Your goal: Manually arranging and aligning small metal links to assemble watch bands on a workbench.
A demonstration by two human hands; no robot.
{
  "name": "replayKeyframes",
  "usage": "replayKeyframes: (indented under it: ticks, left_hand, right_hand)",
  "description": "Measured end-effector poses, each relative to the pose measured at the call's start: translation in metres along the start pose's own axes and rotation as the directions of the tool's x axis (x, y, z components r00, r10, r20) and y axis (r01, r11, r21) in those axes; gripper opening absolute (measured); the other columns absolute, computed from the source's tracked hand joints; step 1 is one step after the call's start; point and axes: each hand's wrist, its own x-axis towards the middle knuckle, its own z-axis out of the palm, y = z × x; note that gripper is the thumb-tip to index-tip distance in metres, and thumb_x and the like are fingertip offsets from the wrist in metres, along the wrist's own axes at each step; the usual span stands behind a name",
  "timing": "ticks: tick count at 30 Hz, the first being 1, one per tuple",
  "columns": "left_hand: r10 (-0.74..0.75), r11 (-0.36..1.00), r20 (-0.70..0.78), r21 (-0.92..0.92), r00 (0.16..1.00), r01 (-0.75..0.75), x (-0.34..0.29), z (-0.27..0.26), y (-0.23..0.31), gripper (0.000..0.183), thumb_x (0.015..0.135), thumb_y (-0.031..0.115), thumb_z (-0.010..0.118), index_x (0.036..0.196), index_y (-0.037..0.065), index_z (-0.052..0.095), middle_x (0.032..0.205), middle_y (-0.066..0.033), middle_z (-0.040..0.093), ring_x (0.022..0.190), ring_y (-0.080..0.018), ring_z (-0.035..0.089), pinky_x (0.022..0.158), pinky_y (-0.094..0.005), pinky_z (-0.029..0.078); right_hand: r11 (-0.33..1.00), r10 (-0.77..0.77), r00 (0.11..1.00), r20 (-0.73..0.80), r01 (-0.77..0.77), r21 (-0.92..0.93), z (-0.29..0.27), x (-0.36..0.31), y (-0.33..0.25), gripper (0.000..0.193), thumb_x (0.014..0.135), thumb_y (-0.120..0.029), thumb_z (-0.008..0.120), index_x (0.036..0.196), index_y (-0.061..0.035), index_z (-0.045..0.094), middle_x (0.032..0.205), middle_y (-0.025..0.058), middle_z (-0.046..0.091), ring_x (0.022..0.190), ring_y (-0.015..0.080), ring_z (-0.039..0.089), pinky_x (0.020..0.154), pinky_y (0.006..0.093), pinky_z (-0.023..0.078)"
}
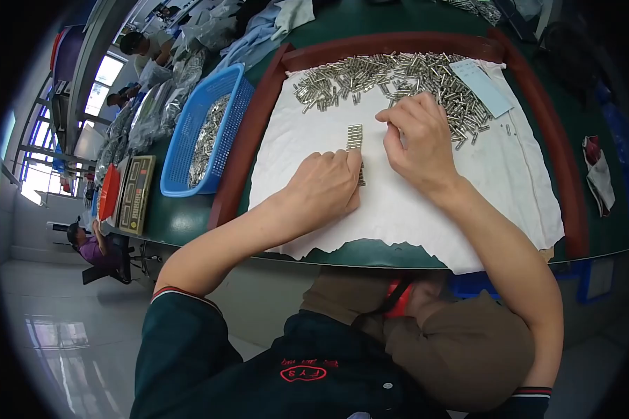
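Observation:
A neat column of short silvery metal pins (355,135) lies on the white cloth (405,216). My left hand (321,183) rests over the column's middle with its fingers curled down onto it, covering part of the pins. To the right, my right hand (421,143) is held just in front of the loose pile, thumb and fingers bent together. Whatever may be between those fingertips is too small or hidden to make out. The big heap of loose metal pins (370,73) spreads along the cloth's far side.
A dark red wooden rim (248,143) borders the cloth on three sides. A pale blue card (482,87) lies on the heap's right. Left of the rim stand a blue plastic basket (178,157) of metal pieces and a scale (138,195). Other people sit farther left.

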Motion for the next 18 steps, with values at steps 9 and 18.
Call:
replayKeyframes:
  ticks: [9, 18]
  left_hand:
    - [0.044, 0.968, -0.051, 0.251, 0.998, -0.030, 0.001, 0.012, 0.006, 0.011, 0.082, 0.006, 0.054, 0.089, 0.001, 0.047, 0.073, -0.0103, 0.058, 0.063, -0.0232, 0.060, 0.058, -0.0369, 0.047]
    - [-0.022, 0.899, -0.131, 0.431, 0.991, 0.077, 0.011, 0.021, 0.012, 0.013, 0.080, 0.010, 0.059, 0.087, 0.006, 0.048, 0.067, -0.0041, 0.057, 0.060, -0.0172, 0.061, 0.053, -0.0318, 0.045]
  right_hand:
    - [1.000, -0.008, 1.000, -0.003, 0.008, 0.007, 0.005, 0.003, -0.001, 0.017, 0.071, 0.001, 0.060, 0.083, -0.0064, 0.070, 0.083, 0.0039, 0.062, 0.090, 0.0238, 0.055, 0.079, 0.0373, 0.042]
    - [0.999, -0.024, 0.998, 0.062, 0.022, 0.041, 0.002, 0.003, 0.000, 0.017, 0.071, 0.002, 0.059, 0.083, -0.0052, 0.069, 0.080, 0.0054, 0.062, 0.086, 0.0252, 0.054, 0.076, 0.0377, 0.043]
